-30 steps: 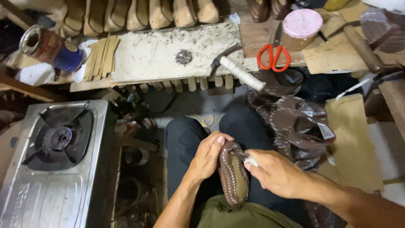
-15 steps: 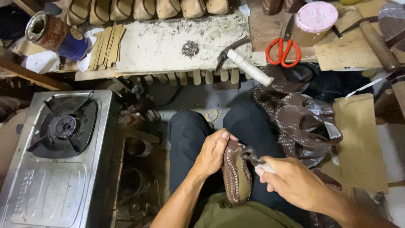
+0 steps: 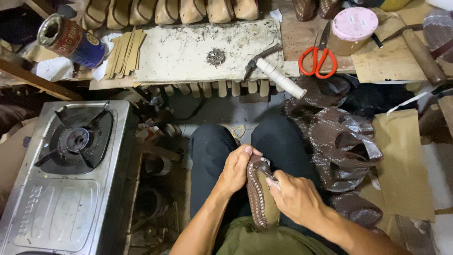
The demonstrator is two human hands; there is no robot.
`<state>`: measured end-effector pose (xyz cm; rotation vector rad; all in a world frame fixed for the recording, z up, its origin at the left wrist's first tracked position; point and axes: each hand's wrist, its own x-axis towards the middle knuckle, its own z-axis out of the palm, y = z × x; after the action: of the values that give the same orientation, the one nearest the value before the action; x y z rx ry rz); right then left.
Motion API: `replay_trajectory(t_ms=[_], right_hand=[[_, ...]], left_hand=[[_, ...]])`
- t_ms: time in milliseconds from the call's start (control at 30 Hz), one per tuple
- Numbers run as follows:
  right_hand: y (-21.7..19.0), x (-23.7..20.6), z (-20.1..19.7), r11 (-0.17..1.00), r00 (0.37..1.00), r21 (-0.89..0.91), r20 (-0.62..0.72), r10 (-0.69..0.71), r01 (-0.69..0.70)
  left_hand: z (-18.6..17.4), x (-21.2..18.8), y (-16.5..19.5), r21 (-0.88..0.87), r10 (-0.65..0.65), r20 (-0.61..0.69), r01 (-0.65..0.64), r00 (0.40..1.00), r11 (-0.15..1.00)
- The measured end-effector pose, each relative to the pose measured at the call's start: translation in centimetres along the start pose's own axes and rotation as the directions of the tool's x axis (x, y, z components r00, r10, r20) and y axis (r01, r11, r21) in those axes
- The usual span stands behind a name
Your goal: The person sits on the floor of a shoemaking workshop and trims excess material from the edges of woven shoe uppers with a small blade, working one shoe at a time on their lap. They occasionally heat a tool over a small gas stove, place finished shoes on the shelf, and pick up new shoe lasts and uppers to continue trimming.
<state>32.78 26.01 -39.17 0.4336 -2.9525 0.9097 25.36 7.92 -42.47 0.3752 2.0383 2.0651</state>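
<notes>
Left hand [image 3: 236, 171] wraps shoe [image 3: 260, 200] on lap, steadying it; right hand [image 3: 297, 198] closed around thin tool [image 3: 268, 174], tip at shoe edge.

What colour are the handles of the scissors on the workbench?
Bright red-orange. The scissors lie beside the pink-lidded tub, clearest in the head view.

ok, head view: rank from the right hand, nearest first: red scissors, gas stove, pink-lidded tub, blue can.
From the right hand:
1. red scissors, up and slightly right, on the bench.
2. pink-lidded tub, just beyond the scissors, upper right.
3. gas stove, far left, at floor level.
4. blue can, top left corner.
</notes>
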Motion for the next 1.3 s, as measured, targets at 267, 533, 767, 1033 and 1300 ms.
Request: replay_trajectory(t_ms=[267,533,767,1033,1300], right_hand=[[-2.7,-1.7,-6.1,0.805,0.956,0.562,-0.293,-0.021,0.191],[1.4,0.8,1.2,0.965,0.980,0.193,0.129,0.154,-0.177],[1.6,2.1,-2.7,0.808,0.866,0.381,0.405,0.292,-0.450],[2.8,1.7,-2.9,0.928,0.954,-0.367,0.295,0.047,0.068],[2.0,1.5,1.6,0.995,0.995,0.049,0.036,0.088,-0.090]], left_hand=[[-1.2,0.8,-0.2,-0.029,-0.034,-0.038,0.033,0.999,0.999],[-1.4,1.6,-0.6,-0.013,0.001,-0.017,-0.001,1.000,1.000],[-1.4,0.6,0.0,0.273,0.259,0.160,-0.295,0.952,0.916],[-1.0,1.1,0.1,0.430,0.078,0.216,-0.167,0.973,0.888],[-3.4,1.2,-1.1,0.291,0.125,0.252,-0.198,0.960,0.936]])
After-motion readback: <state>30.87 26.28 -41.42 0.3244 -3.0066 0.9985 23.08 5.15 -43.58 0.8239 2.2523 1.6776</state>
